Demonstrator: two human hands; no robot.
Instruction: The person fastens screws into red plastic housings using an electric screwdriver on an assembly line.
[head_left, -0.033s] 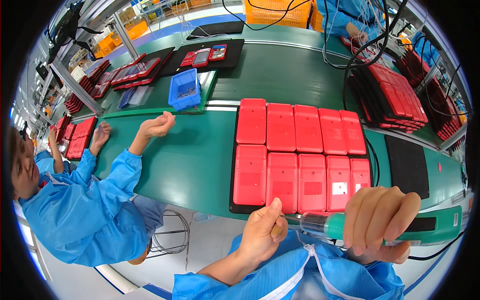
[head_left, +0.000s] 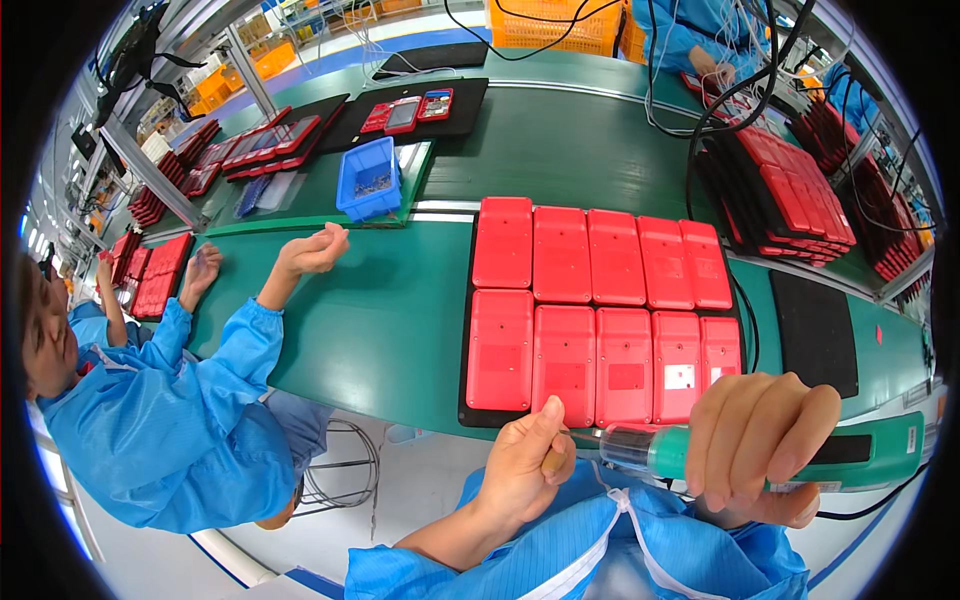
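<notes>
My right hand (head_left: pixel 760 440) is wrapped round a green electric screwdriver (head_left: pixel 885 450), held level at the table's near edge. Its clear nose sleeve and thin bit point left. My left hand (head_left: pixel 528 465) is closed at the bit's tip, thumb up, with a small tan thing between the fingers that I cannot make out. Just beyond both hands, two rows of red device housings (head_left: pixel 565 360) lie back side up on a black mat (head_left: pixel 468 385). Screw holes show in them, and one near-row housing bears a pale label. My right hand partly covers the nearest right corner.
A blue bin (head_left: pixel 368 185) of small metal parts stands far left of the mat. Stacked trays of red housings (head_left: pixel 790 190) rise at the right, beside hanging black cables (head_left: pixel 692 150). Another black mat (head_left: pixel 815 330) lies right. A co-worker in blue (head_left: pixel 180 400) reaches over the table at left.
</notes>
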